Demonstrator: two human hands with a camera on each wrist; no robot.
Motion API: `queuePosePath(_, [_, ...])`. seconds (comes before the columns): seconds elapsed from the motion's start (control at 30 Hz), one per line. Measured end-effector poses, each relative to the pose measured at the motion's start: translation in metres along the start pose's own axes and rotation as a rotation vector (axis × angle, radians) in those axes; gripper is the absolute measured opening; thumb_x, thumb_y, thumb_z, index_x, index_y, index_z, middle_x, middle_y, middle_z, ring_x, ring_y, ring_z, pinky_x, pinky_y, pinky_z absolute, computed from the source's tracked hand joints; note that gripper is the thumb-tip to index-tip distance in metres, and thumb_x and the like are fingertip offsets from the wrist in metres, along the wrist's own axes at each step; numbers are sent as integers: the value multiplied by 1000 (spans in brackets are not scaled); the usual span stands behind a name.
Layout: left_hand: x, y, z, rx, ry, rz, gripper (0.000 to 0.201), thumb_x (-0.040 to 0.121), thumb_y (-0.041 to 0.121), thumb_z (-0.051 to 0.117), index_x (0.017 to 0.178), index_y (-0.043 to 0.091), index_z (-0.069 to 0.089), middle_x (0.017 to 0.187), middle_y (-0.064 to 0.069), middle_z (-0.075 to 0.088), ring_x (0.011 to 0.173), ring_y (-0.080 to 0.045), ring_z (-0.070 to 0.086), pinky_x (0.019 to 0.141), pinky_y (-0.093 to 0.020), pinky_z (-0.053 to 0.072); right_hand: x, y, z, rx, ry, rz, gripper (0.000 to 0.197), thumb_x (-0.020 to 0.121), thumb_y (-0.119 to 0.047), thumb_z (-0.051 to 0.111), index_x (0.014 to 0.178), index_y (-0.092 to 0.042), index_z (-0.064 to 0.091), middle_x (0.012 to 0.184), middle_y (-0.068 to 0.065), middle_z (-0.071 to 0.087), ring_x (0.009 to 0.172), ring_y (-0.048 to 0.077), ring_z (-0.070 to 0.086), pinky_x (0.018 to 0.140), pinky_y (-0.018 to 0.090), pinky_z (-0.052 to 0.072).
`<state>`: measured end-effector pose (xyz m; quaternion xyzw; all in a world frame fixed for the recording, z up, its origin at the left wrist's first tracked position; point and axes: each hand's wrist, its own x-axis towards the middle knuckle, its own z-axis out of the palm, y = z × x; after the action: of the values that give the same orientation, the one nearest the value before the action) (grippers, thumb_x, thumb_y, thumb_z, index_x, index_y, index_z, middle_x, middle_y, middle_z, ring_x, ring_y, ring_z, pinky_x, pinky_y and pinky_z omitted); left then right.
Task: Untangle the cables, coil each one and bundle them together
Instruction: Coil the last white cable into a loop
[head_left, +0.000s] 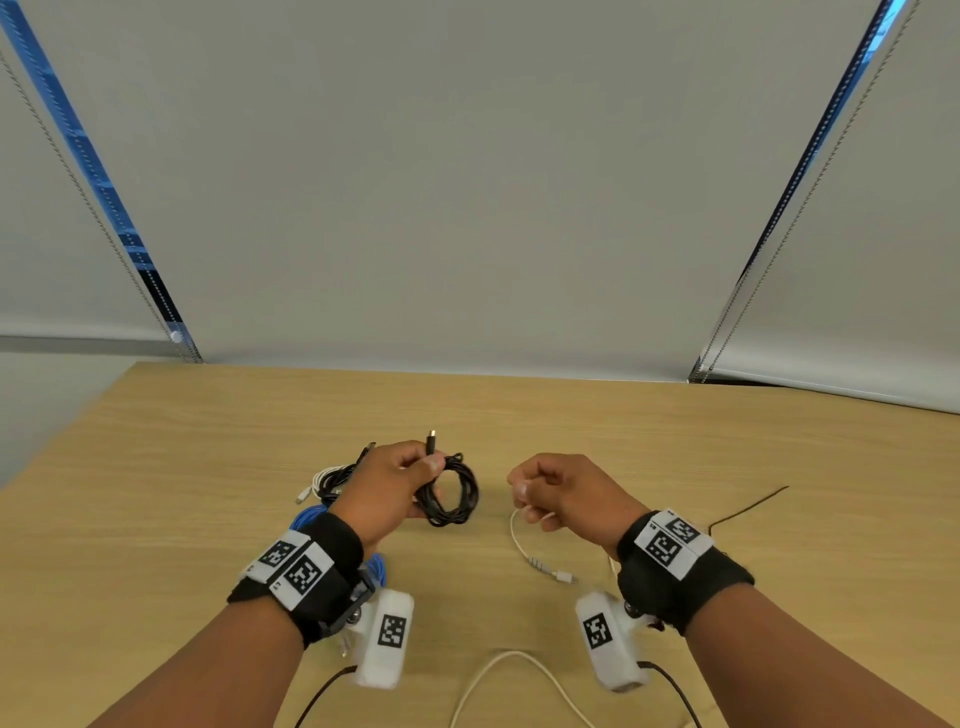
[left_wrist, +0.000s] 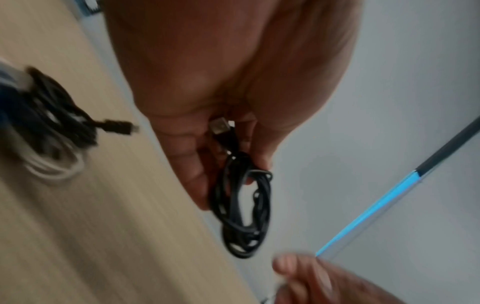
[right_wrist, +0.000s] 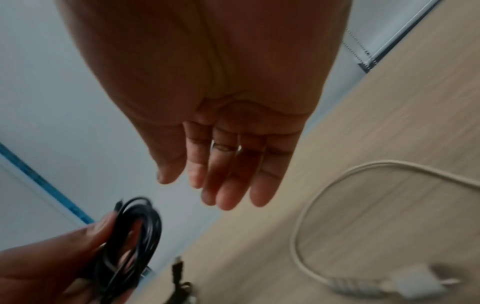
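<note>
My left hand (head_left: 395, 478) grips a small black coiled cable (head_left: 451, 493) just above the wooden table (head_left: 675, 467), one plug sticking up past the fingers. The left wrist view shows the same black coil (left_wrist: 241, 205) hanging from my curled fingers (left_wrist: 192, 168). My right hand (head_left: 561, 488) hovers to the right of the coil with loosely bent fingers and holds nothing; in the right wrist view its palm (right_wrist: 228, 164) is bare. A white cable (head_left: 519, 545) lies on the table under that hand, its connector end (right_wrist: 415, 286) free.
A pile of black, white and blue cables (head_left: 327, 488) lies left of my left hand, blurred in the left wrist view (left_wrist: 52, 127). A thin black wire (head_left: 753, 504) runs off to the right. The white cable loops again (head_left: 519, 660) near the table's front edge.
</note>
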<state>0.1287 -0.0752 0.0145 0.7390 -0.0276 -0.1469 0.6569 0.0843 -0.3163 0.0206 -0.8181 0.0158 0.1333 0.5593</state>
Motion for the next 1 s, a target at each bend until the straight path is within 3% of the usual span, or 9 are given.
queuePosePath(0.17, [12,-30,-45,345,222,-69,13,93,17,70,104,9,73,84,-4,67,89,-27,65,89,-38,51,-1,42,1,-414,-6,173,13,91,-16,59,84,-23,68,80,-4,70,74,14,64,71,27,49])
queuePosePath(0.3, [15,-40,-59,554,263,-130,19,90,21,73,108,19,67,90,1,69,96,-27,67,73,-31,49,1,66,19,-698,-27,246,20,92,-32,62,110,-25,64,112,-1,64,103,20,61,87,29,49])
queuePosePath(0.4, [13,-42,-59,765,324,-157,39,92,29,70,128,24,58,119,-5,62,115,-30,59,94,-42,49,2,73,29,-801,-30,249,18,94,-31,56,110,-22,58,113,3,62,101,23,60,83,31,48])
queuePosePath(0.47, [6,-37,-49,875,367,-11,38,93,35,67,129,28,58,127,-4,55,121,-29,51,100,-46,44,3,72,33,-760,-12,257,7,92,-25,55,98,-22,57,103,2,64,92,22,61,75,30,46])
queuePosePath(0.53, [0,-30,-30,778,277,129,20,97,36,60,115,28,64,116,3,59,111,-21,56,99,-44,47,5,67,33,-520,60,238,5,89,-21,63,92,-19,58,91,2,66,80,20,61,72,33,49])
queuePosePath(0.67, [-10,-20,23,422,-158,17,30,105,40,42,103,27,69,101,7,73,93,-12,69,94,-42,54,-1,31,37,-79,129,4,9,89,-14,69,95,-13,62,70,-2,62,57,10,58,62,33,50])
queuePosePath(0.83, [-6,-3,49,94,-144,29,29,103,23,52,81,14,68,78,0,71,76,-15,69,86,-48,58,-10,-5,37,-223,185,-201,10,88,-19,69,84,-26,63,73,-3,66,65,13,59,68,37,52])
queuePosePath(0.93, [-4,11,44,157,-136,58,27,102,20,54,84,14,73,66,1,67,61,-17,65,68,-35,57,-14,-12,19,-228,470,-280,11,90,-18,67,86,-27,64,82,-8,67,74,6,60,72,33,52])
queuePosePath(1.0, [-6,21,43,209,-195,83,24,99,25,60,85,17,77,59,5,61,52,-12,54,55,-22,48,-16,-15,6,-228,495,-340,25,91,-11,65,109,-29,62,106,-11,64,94,2,60,83,28,51])
